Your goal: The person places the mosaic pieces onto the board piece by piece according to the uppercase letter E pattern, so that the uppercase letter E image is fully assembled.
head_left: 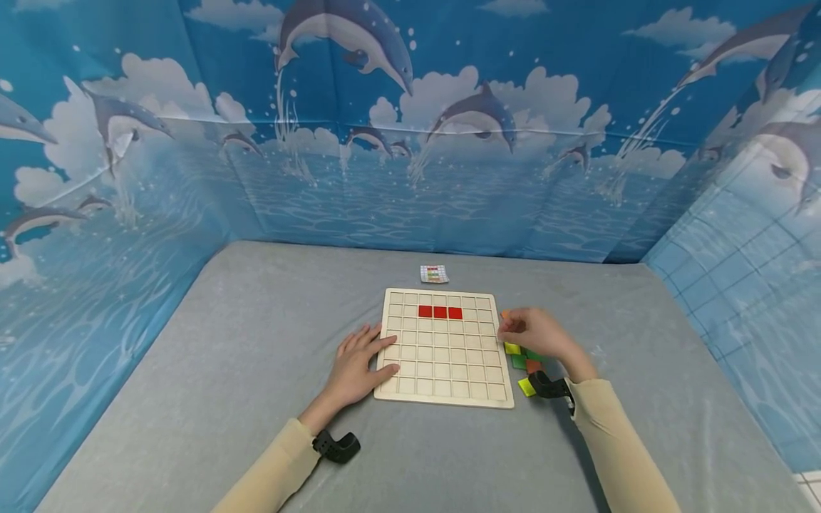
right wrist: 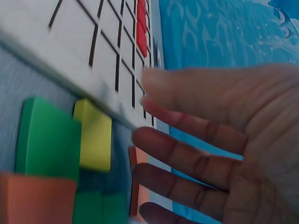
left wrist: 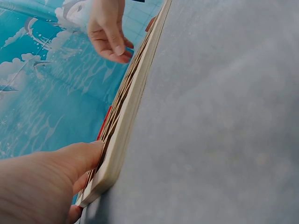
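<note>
A pale wooden grid board (head_left: pixel 442 356) lies on the grey surface, with three red square tiles (head_left: pixel 440 312) side by side in its second row from the far edge. My left hand (head_left: pixel 356 365) rests at the board's left side, thumb and forefinger reaching onto the grid. Over the board's right edge hovers my right hand (head_left: pixel 537 332), its fingers loosely bent and nothing visible between them. Beneath and beside it lie loose tiles: a yellow tile (right wrist: pixel 96 135), a green tile (right wrist: pixel 46 140) and an orange tile (right wrist: pixel 37 198) among several. The right hand covers part of this group.
Beyond the board's far edge lies a small card (head_left: pixel 434 274) printed with a coloured grid. Another yellow tile (head_left: pixel 527 387) sits apart near the board's near right corner. A blue dolphin-print curtain (head_left: pixel 410 192) hangs behind and along both sides of the grey tabletop (head_left: pixel 269 306).
</note>
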`<state>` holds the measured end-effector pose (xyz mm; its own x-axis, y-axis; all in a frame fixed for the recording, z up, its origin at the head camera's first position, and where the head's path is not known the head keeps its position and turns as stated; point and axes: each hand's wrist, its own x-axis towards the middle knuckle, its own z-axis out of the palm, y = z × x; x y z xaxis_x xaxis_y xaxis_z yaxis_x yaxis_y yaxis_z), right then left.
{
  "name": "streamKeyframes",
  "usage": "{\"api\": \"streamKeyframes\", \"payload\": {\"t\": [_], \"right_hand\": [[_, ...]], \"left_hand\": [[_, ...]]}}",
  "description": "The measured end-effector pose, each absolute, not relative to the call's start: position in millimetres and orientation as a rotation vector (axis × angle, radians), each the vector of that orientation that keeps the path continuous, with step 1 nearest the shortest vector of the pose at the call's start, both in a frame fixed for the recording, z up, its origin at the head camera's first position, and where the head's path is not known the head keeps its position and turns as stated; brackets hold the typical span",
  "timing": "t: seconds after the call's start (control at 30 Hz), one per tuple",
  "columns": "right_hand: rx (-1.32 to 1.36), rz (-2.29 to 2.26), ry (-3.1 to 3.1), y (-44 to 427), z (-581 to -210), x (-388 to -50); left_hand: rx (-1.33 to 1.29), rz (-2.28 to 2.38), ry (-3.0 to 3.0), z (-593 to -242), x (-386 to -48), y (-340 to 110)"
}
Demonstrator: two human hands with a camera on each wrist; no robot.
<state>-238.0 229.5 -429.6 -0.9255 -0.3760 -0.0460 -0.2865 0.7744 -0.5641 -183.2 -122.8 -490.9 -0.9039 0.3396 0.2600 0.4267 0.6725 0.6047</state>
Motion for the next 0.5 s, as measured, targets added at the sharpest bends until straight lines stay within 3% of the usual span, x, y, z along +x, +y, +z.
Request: {"api": "streamKeyframes", "payload": {"t": [0.5], "right_hand": [[-0.573,-0.792,2.778,244,-441,-234]], "left_hand": [[-0.634,-1.048,-2.757,-493,-183,-124]]}}
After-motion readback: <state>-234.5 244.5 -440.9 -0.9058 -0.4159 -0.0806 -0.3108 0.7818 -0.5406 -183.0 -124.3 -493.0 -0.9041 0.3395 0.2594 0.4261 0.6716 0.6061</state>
